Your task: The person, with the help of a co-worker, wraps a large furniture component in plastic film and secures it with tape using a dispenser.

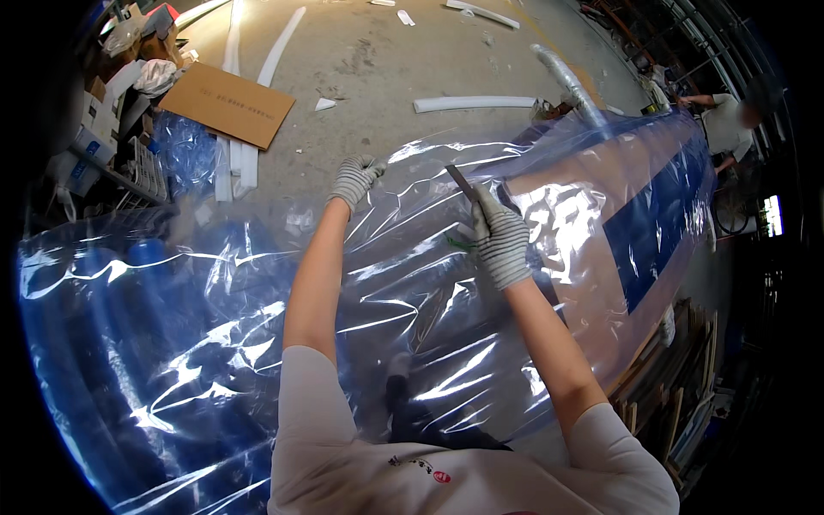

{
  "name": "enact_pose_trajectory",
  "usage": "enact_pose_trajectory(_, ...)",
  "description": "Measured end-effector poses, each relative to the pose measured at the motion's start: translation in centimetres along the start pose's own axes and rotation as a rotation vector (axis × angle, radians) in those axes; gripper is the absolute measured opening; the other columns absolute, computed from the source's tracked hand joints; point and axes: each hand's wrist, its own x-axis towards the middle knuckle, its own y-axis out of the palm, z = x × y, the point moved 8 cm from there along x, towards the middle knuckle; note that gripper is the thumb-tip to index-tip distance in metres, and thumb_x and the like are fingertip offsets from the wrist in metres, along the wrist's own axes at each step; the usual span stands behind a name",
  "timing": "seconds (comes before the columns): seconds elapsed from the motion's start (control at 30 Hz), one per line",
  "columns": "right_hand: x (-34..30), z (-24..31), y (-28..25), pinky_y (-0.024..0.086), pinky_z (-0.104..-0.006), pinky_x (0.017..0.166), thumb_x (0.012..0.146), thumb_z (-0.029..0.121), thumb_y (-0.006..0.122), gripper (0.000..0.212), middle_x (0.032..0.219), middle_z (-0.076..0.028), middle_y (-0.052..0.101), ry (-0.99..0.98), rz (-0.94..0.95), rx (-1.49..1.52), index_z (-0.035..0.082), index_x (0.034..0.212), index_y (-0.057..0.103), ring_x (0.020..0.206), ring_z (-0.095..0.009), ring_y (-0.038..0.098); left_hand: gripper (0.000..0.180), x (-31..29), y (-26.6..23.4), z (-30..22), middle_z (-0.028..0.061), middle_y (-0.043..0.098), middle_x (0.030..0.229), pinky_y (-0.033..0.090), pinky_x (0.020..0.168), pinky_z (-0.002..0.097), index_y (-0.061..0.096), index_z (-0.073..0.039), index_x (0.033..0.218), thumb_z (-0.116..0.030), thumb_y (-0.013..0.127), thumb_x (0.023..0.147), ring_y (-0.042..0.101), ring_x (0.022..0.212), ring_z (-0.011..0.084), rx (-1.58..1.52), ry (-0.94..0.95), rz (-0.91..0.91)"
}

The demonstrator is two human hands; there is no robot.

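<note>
Extending both forearms over the clear film point(408, 287), you have the left hand point(356, 180) curled at its far edge, grip pinched on the film; your right hand point(502, 236) grasps a dark flat tool point(462, 182), its tip angled up-left; count: two gloved hands, one tool, one cardboard panel point(227, 105) beyond the left hand, one co-worker point(731, 124) at far right; several white strips point(476, 104) lie on the floor point(352, 77); film glare partly hides long blue shapes point(146, 251) at left.
</note>
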Motion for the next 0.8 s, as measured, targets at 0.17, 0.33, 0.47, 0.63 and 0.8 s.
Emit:
enact_pose_trajectory(0.17,5.7,5.5,6.1,0.049,-0.0370,0.064,0.081,0.012,0.049,0.033,0.077,-0.011,0.062,-0.175,0.233,-0.352,0.006,0.113,0.051,0.073,-0.025,0.062,0.024,-6.8,0.1,-9.7,0.0057,0.061,0.068,0.043,0.064,0.0288,0.062,-0.001,0.076,-0.023,0.054,0.085,0.052,0.064,0.0136,0.131,0.314,-0.107)
enact_pose_trajectory(0.33,6.4,6.5,7.0,0.049,-0.0374,0.066,0.081,0.008,0.046,0.038,0.080,-0.010,0.063,-0.150,0.369,-0.431,0.007,0.119,0.046,0.077,-0.025,0.062,0.026,-11.9,-2.2,-13.8,0.0094,0.061,0.069,0.043,0.063,0.0290,0.062,-0.001,0.077,-0.025,0.056,0.084,0.053,0.063,0.0179,0.167,0.329,-0.195)
enact_pose_trajectory(0.47,1.1,6.3,4.6,0.049,-0.0374,0.069,0.081,0.008,0.045,0.041,0.087,-0.010,0.063,-0.212,0.342,-0.400,0.008,0.122,0.044,0.082,-0.024,0.062,0.027,-15.3,-1.8,-16.1,0.0100,0.060,0.068,0.043,0.062,0.0282,0.062,0.001,0.079,-0.026,0.058,0.083,0.053,0.062,0.0185,0.230,0.378,-0.139)
enact_pose_trajectory(0.63,1.9,6.8,3.7,0.049,-0.0367,0.068,0.078,0.011,0.049,0.042,0.084,-0.009,0.062,-0.113,0.366,-0.291,0.006,0.120,0.046,0.079,-0.024,0.061,0.021,-18.3,0.4,-16.6,0.0041,0.057,0.064,0.041,0.060,0.0247,0.061,0.001,0.078,-0.019,0.059,0.083,0.049,0.062,0.0106,-0.145,0.396,-0.173)
enact_pose_trajectory(0.8,-1.0,7.3,0.9,0.048,-0.0355,0.070,0.079,0.012,0.051,0.042,0.084,-0.009,0.062,-0.216,0.343,-0.282,0.008,0.120,0.046,0.082,-0.023,0.060,0.020,-19.5,-2.9,-16.6,0.0010,0.058,0.066,0.040,0.061,0.0232,0.061,0.001,0.075,-0.016,0.057,0.084,0.049,0.063,0.0080,-0.114,0.316,-0.293)
